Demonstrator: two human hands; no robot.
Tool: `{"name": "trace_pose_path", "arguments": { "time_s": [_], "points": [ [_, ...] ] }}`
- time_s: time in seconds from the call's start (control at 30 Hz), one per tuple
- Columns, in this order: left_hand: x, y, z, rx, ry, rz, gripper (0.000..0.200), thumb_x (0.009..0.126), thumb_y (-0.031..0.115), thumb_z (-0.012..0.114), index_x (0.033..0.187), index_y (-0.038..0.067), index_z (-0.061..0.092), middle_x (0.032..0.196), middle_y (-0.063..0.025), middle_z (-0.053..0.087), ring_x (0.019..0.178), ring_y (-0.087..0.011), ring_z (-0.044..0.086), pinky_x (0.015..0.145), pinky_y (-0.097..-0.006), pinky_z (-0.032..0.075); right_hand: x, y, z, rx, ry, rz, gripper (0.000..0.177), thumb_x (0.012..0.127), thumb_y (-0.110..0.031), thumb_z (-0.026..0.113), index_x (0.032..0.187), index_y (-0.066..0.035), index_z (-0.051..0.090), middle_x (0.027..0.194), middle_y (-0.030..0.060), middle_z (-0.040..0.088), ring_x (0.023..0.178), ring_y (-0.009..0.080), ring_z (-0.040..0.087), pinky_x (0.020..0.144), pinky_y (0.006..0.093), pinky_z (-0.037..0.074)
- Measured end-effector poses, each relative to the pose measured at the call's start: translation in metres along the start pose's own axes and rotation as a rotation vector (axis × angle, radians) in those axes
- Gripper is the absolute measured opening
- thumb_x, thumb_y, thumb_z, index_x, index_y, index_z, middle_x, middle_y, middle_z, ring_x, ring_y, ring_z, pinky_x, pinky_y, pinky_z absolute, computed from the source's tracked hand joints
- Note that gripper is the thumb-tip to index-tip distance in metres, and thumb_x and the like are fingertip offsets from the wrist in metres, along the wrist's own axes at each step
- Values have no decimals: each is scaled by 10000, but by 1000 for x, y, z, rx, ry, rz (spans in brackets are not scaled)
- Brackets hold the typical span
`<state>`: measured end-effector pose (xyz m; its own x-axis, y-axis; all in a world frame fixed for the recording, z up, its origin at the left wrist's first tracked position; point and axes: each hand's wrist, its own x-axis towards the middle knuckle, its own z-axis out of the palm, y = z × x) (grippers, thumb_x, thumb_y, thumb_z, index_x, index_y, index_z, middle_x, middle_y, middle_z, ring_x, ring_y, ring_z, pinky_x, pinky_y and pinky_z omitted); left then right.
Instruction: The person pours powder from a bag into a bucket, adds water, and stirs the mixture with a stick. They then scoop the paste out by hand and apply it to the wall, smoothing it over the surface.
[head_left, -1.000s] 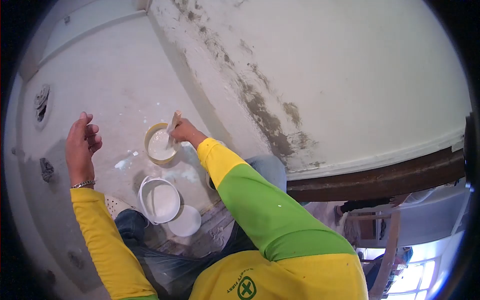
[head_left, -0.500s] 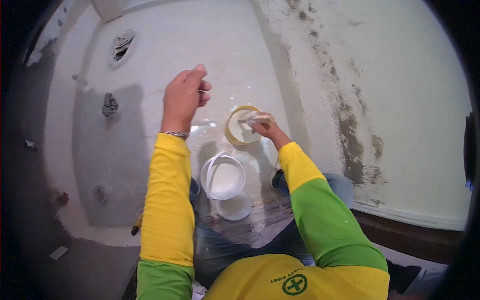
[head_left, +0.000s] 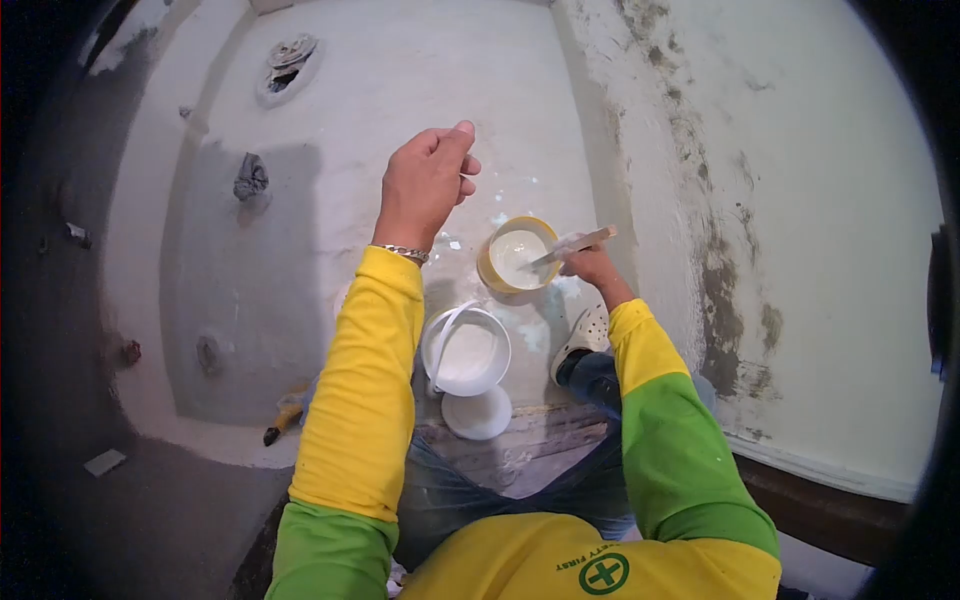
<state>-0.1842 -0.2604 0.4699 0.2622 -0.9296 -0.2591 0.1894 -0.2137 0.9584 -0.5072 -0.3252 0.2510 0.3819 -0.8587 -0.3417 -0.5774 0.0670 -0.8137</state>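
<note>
My right hand (head_left: 588, 264) grips a brush-like tool (head_left: 585, 241) with a pale wooden handle, tilted over the yellow tub. Its lower end reaches into the white liquid in the yellow-rimmed tub (head_left: 487, 270). My left hand (head_left: 430, 180) is raised to the upper left of the tub, its fingers curled; whether anything lies inside them is hidden. Nearer to me stands a white bucket (head_left: 432, 365) with its handle up and white material inside. A round white lid (head_left: 477, 414) lies just below the bucket.
At the left, a brush (head_left: 287, 413) with a dark tip lies near the floor's edge. Grey wrapped stubs (head_left: 251, 177) and an oval opening (head_left: 288, 70) are farther off. My shoe (head_left: 584, 337) is right of the bucket. A stained wall (head_left: 800, 200) rises at the right.
The view has shifted, so the tub and bucket appear farther right. The tool in my right hand now tilts with its handle up to the right, and more of the liquid shows.
</note>
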Motion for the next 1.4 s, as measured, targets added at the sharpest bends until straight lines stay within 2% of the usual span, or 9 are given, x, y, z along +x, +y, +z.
{"name": "trace_pose_path", "arguments": {
  "time_s": [0.07,0.17,0.33,0.4,0.53,1.03,1.17,1.37,1.4],
  "points": [
    [1,0,-1,-41,9,1,340,903,369,568,964,40,625,759,-23,592,604,-91,536,569,-235,459,1,14,5,194,240,-42,188,804,-112,615,966,-26,659,875,102,655,703,166,624,606,321,536],
    [2,-2,1,-42,-5,-5,334,903,366,565,957,42,625,758,-22,589,605,-90,532,567,-234,455,-16,18,23,165,108,-212,175,800,-105,623,952,-26,658,852,93,647,710,175,633,606,316,540],
    [1,0,-2,-32,-7,9,327,896,354,568,947,35,623,764,-26,587,614,-93,528,582,-235,458,-37,18,-24,-75,77,-143,176,851,-118,601,981,0,611,875,75,607,637,175,612,589,311,556],
    [-1,2,-4,-53,3,13,337,893,360,573,948,31,621,766,-29,587,618,-96,530,592,-241,465,-67,-39,-44,449,254,228,204,848,-94,593,1025,4,573,877,107,614,604,184,615,575,316,561],
    [2,-2,-2,-67,44,31,408,879,381,571,927,-19,633,739,-61,629,596,-116,567,575,-255,478,-83,-51,-67,588,340,206,254,845,-87,590,1074,10,533,891,139,610,552,186,602,546,337,567],
    [3,0,-7,-63,10,43,372,891,378,572,958,15,617,781,-39,598,624,-101,536,585,-241,469,-91,-64,-74,613,386,189,240,864,-83,551,1082,13,526,911,149,612,584,186,599,560,322,560],
    [6,-2,-8,-58,48,81,424,872,379,557,937,-34,632,734,-77,638,588,-134,579,592,-271,491,-85,-62,-68,583,369,185,249,863,-93,559,1084,16,522,907,145,614,600,192,607,563,325,560],
    [5,-4,-9,-47,48,67,429,873,388,561,932,-31,634,743,-79,644,589,-133,579,597,-271,494,-21,-5,8,363,454,277,231,847,-148,596,1037,-18,605,906,100,622,670,185,616,630,332,561],
    [6,-4,-8,-50,48,58,429,873,388,562,930,-30,634,745,-80,646,588,-133,580,597,-271,493,-18,-7,26,271,369,155,216,841,-145,598,1014,-17,613,895,95,621,666,183,615,622,323,559]
  ]
}}
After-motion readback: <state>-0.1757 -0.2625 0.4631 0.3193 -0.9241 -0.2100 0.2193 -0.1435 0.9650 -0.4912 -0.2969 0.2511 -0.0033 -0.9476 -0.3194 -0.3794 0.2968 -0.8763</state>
